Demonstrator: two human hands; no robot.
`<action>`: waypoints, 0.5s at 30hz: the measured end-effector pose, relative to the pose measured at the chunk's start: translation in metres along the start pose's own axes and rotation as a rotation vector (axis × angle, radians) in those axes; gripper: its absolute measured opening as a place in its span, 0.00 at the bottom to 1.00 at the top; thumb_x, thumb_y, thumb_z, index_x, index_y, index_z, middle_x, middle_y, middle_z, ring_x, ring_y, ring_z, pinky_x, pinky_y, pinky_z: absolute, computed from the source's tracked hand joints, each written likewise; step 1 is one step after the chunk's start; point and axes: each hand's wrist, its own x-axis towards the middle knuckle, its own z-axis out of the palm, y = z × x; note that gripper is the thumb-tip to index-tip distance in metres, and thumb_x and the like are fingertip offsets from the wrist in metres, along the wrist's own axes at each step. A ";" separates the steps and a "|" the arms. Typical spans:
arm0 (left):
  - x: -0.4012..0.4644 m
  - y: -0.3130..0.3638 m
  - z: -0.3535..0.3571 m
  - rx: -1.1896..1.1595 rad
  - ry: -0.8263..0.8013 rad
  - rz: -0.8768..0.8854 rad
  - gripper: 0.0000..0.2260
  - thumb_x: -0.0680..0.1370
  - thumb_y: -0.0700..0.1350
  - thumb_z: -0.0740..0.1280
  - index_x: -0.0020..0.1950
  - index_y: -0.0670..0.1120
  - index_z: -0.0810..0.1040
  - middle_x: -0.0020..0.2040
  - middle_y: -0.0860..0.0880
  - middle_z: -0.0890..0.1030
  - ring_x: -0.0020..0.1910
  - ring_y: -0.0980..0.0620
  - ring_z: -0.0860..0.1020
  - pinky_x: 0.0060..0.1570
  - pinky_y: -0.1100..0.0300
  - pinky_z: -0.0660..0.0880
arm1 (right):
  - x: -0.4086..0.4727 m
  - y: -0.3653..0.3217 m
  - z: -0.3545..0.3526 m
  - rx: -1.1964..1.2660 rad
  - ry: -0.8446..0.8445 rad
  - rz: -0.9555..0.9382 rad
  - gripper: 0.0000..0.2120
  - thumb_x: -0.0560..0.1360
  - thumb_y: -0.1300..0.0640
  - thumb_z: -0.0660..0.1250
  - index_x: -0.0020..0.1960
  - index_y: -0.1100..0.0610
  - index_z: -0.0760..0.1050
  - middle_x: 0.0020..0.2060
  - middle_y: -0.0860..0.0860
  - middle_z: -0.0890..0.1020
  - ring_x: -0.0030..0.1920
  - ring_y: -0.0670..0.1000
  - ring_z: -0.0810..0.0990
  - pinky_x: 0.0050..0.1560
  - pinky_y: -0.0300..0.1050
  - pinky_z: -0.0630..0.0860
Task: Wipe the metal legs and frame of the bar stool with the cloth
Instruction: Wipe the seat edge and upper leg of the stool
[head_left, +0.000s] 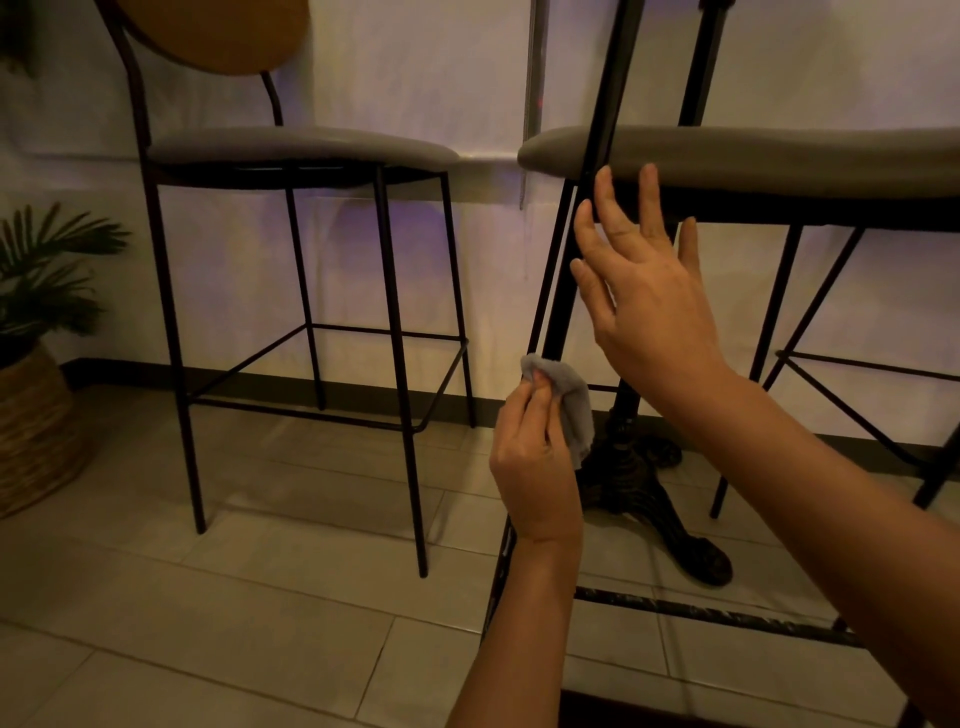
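Grey cloth (569, 402) pinched in the left hand (535, 467) touched the near-upright stool leg (540, 312); right hand (639, 280) hovered open above.

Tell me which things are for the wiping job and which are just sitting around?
For the job:
grey cloth, pinched in the left hand
near stool's metal leg
right hand, open, by that stool's seat

Just there:
other stool
potted plant
ornate table base

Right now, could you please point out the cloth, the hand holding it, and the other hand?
cloth (574, 397), head view, middle of grey fold.
left hand (535, 467), head view, back of hand.
right hand (644, 301), head view, back of hand.
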 end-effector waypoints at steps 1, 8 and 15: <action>0.006 0.003 0.003 0.001 0.004 0.017 0.13 0.76 0.42 0.62 0.56 0.37 0.79 0.51 0.43 0.82 0.51 0.51 0.80 0.53 0.61 0.78 | 0.000 0.000 0.000 -0.002 -0.003 0.001 0.21 0.81 0.53 0.52 0.73 0.54 0.56 0.75 0.50 0.52 0.74 0.54 0.42 0.72 0.62 0.44; 0.014 0.005 0.010 0.010 0.016 0.085 0.12 0.76 0.39 0.64 0.56 0.36 0.79 0.52 0.42 0.81 0.53 0.51 0.80 0.56 0.62 0.75 | 0.001 0.001 -0.003 -0.028 -0.025 0.002 0.22 0.81 0.52 0.51 0.73 0.54 0.55 0.75 0.50 0.51 0.74 0.54 0.41 0.72 0.62 0.42; -0.014 -0.014 -0.003 0.016 -0.017 0.015 0.17 0.78 0.48 0.59 0.55 0.37 0.79 0.52 0.42 0.82 0.51 0.50 0.81 0.48 0.56 0.80 | 0.001 -0.002 0.000 0.011 -0.009 0.021 0.21 0.81 0.53 0.51 0.73 0.54 0.56 0.75 0.50 0.51 0.74 0.54 0.41 0.72 0.61 0.42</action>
